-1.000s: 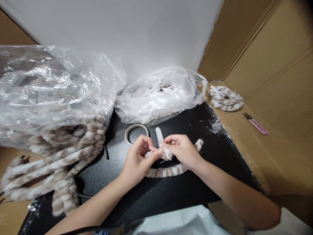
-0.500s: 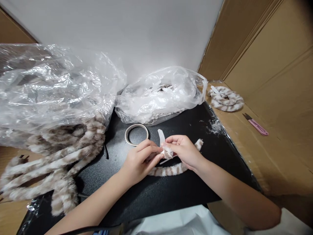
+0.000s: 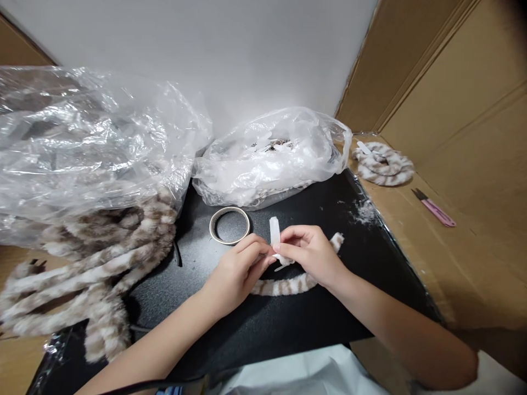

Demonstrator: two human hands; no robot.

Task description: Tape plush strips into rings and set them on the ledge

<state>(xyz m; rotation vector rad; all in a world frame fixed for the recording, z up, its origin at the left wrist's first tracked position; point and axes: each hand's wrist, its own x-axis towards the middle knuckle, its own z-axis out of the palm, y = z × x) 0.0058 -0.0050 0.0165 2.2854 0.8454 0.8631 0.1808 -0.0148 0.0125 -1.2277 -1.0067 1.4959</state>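
Note:
My left hand [image 3: 236, 271] pinches the end of a furry white-and-brown cord [image 3: 284, 286], which curves across the black tabletop below my hands. With thumb and index finger, my right hand [image 3: 315, 253] grips the base of a flat, translucent white strip [image 3: 274, 229] that stands up at the cord's end. The fingertips of both hands nearly meet there and hide where strip and fur join. A thin white piece pokes out beneath the fingers; what it belongs to is unclear. Just beyond my left hand lies a roll of tape [image 3: 229, 225].
A large clear bag [image 3: 102, 148] with a heap of furry cords [image 3: 94, 274] fills the left side. Behind the tape sits another plastic bag [image 3: 272, 159] with small pieces inside. On cardboard at right are a coiled furry cord [image 3: 385, 164] and pink-handled snips [image 3: 434, 208].
The white strip has turned more upright, and my right thumb now presses on its base. Less of the cord's furry end shows between my fingers. The view has shifted slightly.

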